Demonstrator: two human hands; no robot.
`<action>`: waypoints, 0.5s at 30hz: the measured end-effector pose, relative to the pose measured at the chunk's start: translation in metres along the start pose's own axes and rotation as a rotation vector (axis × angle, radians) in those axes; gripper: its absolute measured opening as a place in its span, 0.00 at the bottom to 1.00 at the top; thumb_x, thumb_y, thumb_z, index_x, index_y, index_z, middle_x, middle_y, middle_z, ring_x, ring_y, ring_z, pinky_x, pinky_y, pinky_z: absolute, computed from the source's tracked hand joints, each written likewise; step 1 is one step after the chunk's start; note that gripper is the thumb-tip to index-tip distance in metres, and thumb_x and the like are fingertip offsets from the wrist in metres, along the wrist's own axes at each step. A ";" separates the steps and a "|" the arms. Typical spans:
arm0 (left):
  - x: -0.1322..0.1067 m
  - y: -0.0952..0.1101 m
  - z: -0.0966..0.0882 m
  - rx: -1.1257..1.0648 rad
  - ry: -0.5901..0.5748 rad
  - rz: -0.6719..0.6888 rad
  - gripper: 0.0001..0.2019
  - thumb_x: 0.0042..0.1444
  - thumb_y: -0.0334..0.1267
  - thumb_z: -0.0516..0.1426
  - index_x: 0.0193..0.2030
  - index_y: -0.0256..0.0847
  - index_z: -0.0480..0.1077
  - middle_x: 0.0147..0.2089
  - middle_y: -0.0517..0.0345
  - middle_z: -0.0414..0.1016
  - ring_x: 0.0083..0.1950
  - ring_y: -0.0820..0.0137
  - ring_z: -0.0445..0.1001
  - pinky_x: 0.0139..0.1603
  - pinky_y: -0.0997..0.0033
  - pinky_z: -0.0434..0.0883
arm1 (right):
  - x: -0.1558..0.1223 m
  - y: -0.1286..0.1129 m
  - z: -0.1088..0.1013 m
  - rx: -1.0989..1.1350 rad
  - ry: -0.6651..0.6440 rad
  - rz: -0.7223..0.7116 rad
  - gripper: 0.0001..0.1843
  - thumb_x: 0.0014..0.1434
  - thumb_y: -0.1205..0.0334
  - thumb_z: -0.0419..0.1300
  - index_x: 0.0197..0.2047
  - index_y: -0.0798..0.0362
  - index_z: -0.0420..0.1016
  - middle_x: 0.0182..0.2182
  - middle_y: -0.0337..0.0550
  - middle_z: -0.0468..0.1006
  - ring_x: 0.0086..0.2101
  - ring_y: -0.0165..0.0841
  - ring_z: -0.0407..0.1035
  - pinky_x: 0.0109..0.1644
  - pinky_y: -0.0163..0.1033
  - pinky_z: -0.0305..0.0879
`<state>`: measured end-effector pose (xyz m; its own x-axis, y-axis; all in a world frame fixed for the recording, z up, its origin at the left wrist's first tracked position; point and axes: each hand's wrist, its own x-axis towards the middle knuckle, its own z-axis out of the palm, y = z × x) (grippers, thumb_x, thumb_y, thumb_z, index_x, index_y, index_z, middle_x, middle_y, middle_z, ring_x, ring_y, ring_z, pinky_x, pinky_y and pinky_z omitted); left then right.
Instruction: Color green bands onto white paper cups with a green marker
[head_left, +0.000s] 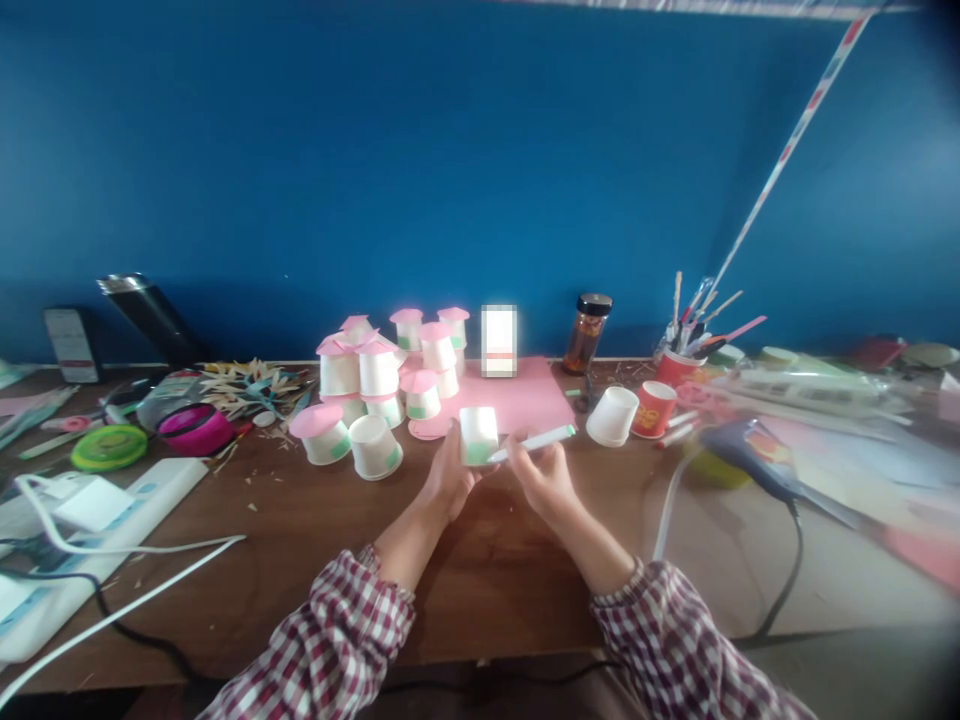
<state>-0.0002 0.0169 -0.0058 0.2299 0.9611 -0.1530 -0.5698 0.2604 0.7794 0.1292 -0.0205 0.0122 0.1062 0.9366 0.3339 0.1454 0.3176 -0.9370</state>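
My left hand (pixel 448 470) is closed around a small white paper cup (pixel 478 434), held upside down above the wooden table (pixel 315 520). A green patch shows on the cup's side. My right hand (pixel 541 474) grips a white marker (pixel 534 442) with a green end, its tip touching the cup's green patch. Just behind and to the left stands a pile of several white cups with pink paper tops (pixel 390 370). A pink paper sheet (pixel 525 395) lies behind the held cup.
A tipped white cup (pixel 612 415) and a red cup (pixel 654 408) lie to the right, next to a red cup of brushes (pixel 679 362) and a glue gun (pixel 750 455). A jar (pixel 587 332) stands at the wall. A power strip with cables (pixel 97 520), tape rolls and a pink bowl (pixel 196 428) lie left.
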 end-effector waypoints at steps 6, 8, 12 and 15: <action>0.001 -0.002 0.000 0.009 0.007 0.026 0.26 0.57 0.57 0.51 0.46 0.33 0.71 0.42 0.44 0.77 0.46 0.58 0.75 0.46 0.59 0.71 | -0.002 0.004 0.002 -0.003 0.015 -0.004 0.10 0.58 0.59 0.56 0.27 0.54 0.68 0.18 0.33 0.65 0.20 0.26 0.59 0.25 0.31 0.57; 0.001 -0.002 0.000 0.013 0.015 0.021 0.26 0.57 0.57 0.51 0.45 0.33 0.71 0.42 0.44 0.77 0.45 0.58 0.75 0.45 0.58 0.71 | -0.002 0.006 0.001 -0.007 0.013 -0.004 0.10 0.58 0.59 0.56 0.27 0.54 0.69 0.18 0.34 0.65 0.20 0.26 0.60 0.25 0.31 0.58; 0.002 -0.002 0.000 0.022 0.025 0.010 0.25 0.57 0.57 0.51 0.44 0.34 0.71 0.41 0.45 0.77 0.44 0.59 0.75 0.44 0.59 0.72 | -0.001 0.006 0.000 -0.042 0.017 -0.029 0.09 0.58 0.60 0.55 0.28 0.54 0.69 0.19 0.35 0.67 0.21 0.27 0.62 0.26 0.32 0.59; 0.002 -0.003 0.000 0.027 0.023 0.012 0.25 0.56 0.58 0.51 0.44 0.34 0.70 0.40 0.46 0.77 0.44 0.60 0.75 0.44 0.60 0.71 | -0.001 0.002 -0.001 -0.088 0.036 -0.089 0.08 0.57 0.61 0.56 0.29 0.54 0.70 0.20 0.36 0.69 0.23 0.28 0.63 0.27 0.32 0.60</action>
<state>0.0023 0.0180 -0.0082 0.2052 0.9661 -0.1569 -0.5505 0.2465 0.7976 0.1303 -0.0213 0.0096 0.1238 0.8990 0.4200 0.2413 0.3833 -0.8915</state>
